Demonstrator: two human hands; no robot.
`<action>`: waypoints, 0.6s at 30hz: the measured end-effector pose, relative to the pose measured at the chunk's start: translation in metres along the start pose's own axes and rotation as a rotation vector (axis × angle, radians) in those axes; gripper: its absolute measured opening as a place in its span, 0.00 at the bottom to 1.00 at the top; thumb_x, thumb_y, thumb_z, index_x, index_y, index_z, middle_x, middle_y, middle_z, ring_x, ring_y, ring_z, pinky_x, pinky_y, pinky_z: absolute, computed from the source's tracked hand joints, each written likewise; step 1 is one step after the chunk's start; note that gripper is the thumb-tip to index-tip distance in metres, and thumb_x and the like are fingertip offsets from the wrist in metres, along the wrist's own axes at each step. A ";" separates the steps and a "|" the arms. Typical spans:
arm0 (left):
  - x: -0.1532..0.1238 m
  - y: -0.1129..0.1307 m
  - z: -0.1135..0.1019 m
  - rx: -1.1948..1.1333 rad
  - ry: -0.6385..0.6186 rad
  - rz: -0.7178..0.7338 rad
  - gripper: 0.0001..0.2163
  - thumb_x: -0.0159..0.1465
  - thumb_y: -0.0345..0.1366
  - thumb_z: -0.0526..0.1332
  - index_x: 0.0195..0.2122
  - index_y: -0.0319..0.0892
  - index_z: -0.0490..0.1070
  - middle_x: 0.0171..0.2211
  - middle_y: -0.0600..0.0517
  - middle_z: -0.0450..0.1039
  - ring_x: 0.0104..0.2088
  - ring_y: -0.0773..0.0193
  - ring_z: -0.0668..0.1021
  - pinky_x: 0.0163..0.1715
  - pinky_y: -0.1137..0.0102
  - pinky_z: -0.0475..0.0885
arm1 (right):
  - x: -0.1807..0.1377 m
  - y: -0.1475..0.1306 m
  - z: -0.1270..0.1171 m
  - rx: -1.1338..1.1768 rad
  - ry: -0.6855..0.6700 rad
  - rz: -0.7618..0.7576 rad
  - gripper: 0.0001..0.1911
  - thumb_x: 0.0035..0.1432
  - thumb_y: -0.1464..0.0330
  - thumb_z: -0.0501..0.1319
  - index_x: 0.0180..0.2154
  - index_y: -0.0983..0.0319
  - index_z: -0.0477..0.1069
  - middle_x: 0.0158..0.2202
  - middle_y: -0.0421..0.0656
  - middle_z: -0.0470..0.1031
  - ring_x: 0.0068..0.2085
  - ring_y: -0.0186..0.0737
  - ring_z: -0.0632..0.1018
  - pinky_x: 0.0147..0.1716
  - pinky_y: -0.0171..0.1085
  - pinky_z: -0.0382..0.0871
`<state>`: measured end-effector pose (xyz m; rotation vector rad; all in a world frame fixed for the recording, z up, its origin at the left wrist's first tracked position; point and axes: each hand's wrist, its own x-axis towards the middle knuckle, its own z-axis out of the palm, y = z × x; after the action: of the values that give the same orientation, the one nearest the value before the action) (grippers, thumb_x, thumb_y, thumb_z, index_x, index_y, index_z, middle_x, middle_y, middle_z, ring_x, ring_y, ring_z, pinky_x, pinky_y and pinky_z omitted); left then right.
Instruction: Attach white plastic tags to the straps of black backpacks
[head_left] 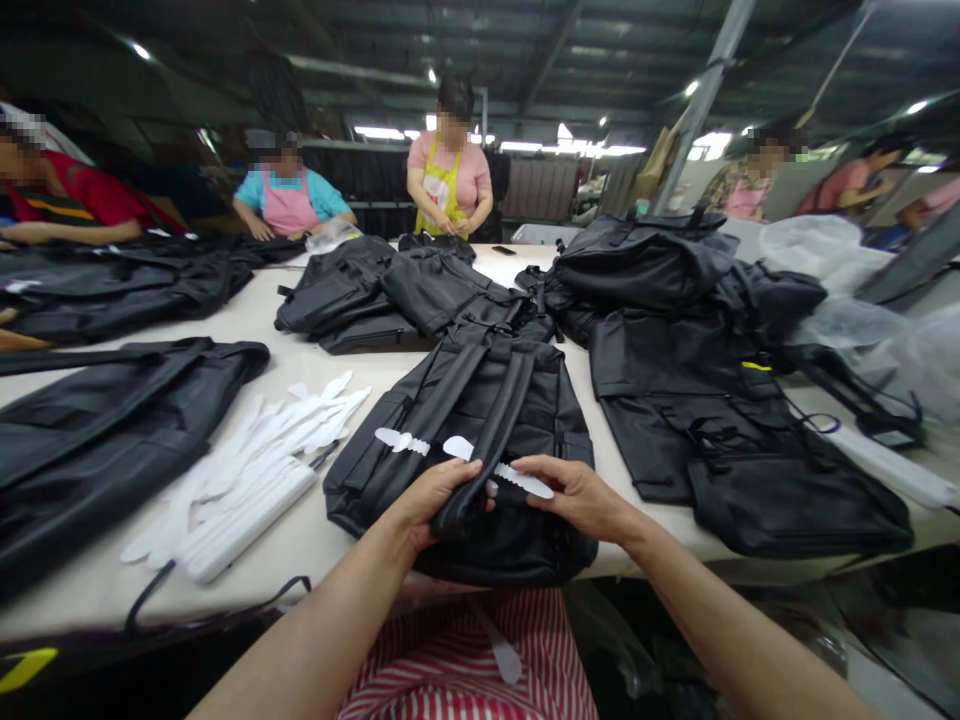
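Observation:
A black backpack lies flat on the table in front of me, its straps facing up. My left hand is closed round the lower end of one black shoulder strap. My right hand pinches the end of a white plastic strip that crosses that strap. A second white strip lies on the bag to the left of it.
A pile of white plastic strips lies on the table to my left. More black bags lie at the left, middle back and right. Several people work along the far side. Clear plastic bags lie at the right.

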<state>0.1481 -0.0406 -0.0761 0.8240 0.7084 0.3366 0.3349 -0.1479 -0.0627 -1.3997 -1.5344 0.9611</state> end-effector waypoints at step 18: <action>-0.009 0.006 -0.001 0.310 -0.020 0.029 0.12 0.54 0.39 0.63 0.34 0.35 0.70 0.23 0.48 0.76 0.22 0.65 0.76 0.25 0.73 0.70 | 0.012 -0.009 -0.005 -0.102 0.026 -0.155 0.10 0.60 0.67 0.53 0.37 0.60 0.72 0.39 0.42 0.74 0.42 0.36 0.73 0.45 0.36 0.64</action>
<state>0.1411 -0.0409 -0.0686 1.1312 0.7406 0.2471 0.3362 -0.1366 -0.0515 -1.3361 -1.6662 0.7773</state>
